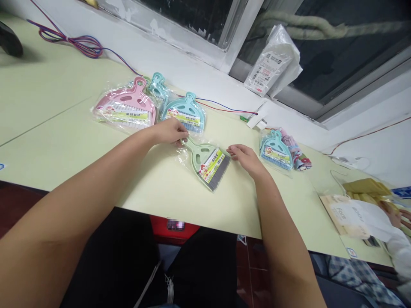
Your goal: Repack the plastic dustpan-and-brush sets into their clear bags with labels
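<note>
A pale green dustpan and brush set (201, 156) in clear plastic wrapping lies slantwise on the table, its grey bristles and printed label toward the lower right. My left hand (173, 131) is closed on the handle end and the wrapping there. At the far corner, the fingers of my right hand (243, 156) are drawn together at the edge of the wrapping; the exact pinch is hard to see. Just behind my left hand are a wrapped pink dustpan set (128, 105) and a wrapped blue dustpan set (185, 112).
Another blue set (276, 150) and a patterned cloth bundle (297, 154) lie at the right. Coiled red and blue cables (81, 45) run along the wall. A plastic packet (268, 64) leans at the window. A person's sleeve (394, 244) shows at far right.
</note>
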The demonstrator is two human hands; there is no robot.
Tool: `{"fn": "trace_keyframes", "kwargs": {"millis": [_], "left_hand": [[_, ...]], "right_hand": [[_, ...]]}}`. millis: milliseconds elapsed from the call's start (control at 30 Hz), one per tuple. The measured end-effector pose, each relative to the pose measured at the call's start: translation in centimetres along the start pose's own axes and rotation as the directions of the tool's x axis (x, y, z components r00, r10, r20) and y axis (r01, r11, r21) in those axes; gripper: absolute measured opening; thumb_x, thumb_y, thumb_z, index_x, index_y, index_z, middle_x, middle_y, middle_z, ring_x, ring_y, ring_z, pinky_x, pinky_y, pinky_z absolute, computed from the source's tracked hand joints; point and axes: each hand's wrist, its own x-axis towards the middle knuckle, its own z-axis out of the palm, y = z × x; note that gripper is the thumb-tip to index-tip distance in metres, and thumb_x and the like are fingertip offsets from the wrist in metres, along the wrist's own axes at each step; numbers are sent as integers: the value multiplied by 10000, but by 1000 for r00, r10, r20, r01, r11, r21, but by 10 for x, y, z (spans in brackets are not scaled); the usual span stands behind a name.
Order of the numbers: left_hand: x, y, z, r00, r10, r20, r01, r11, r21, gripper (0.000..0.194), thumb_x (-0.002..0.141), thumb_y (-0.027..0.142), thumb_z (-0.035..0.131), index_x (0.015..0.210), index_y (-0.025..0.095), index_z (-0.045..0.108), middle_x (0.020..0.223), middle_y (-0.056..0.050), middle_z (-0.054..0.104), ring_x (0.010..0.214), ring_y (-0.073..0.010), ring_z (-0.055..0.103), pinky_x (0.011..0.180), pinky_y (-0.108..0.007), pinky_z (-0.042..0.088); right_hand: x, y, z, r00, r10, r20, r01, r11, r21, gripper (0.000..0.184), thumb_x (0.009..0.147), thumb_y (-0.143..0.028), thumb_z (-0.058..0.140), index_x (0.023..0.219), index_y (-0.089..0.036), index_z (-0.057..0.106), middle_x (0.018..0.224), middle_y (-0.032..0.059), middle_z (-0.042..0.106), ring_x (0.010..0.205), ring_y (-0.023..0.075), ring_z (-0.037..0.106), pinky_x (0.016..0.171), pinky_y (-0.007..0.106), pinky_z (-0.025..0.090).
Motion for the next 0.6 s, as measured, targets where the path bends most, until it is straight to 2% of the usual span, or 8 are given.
{"fn": "trace_keyframes", "kwargs": {"millis": [67,200,267,333,433,600], "left_hand": [[-1,1,1,1000,-7,-9,7,1000,-26,147,801,301,729,858,183,797,946,-73,809,716,-185,763,710,-272,575],[-4,5,0,998,0,-65,-1,1000,-16,163,824,307,711,830,167,794,821,-77,786,693,-182,728,735,-292,559],[-5,7,-2,994,1,-111,-1,1000,-3,178,850,298,685,799,155,777,750,-85,763,704,-188,712,752,-305,547],[-5,8,-3,989,-3,-150,-1,1000,-30,170,863,281,676,798,149,760,763,-102,761,727,-193,711,757,-315,544],[-1,4,-4,980,-12,-199,-7,996,-92,131,857,268,696,859,154,760,809,-111,765,747,-197,718,754,-322,554],[1,1,-3,975,-2,-220,-32,988,-148,116,849,250,707,865,153,769,864,-116,770,744,-191,721,761,-330,563]], "right_hand": [[2,0,1,997,74,37,-79,985,155,328,942,-488,645,1055,-190,720,1133,103,775,1014,192,714,900,326,573],[3,-2,-5,974,217,72,-227,882,413,322,968,-521,624,994,-203,670,965,99,777,885,210,744,854,353,616],[1,-5,-8,952,238,191,-304,797,522,341,988,-529,576,988,-198,658,934,112,774,876,238,752,843,398,632],[-1,-9,-8,926,215,311,-365,722,587,370,1001,-522,537,1005,-178,674,940,132,776,896,259,755,844,428,638],[-5,-14,-3,926,157,344,-357,659,662,331,999,-454,537,1021,-167,701,924,109,778,862,240,749,840,413,642],[-6,-18,6,963,126,238,-260,667,698,186,961,-333,602,1015,-195,714,905,51,781,810,197,745,806,341,645]]}}
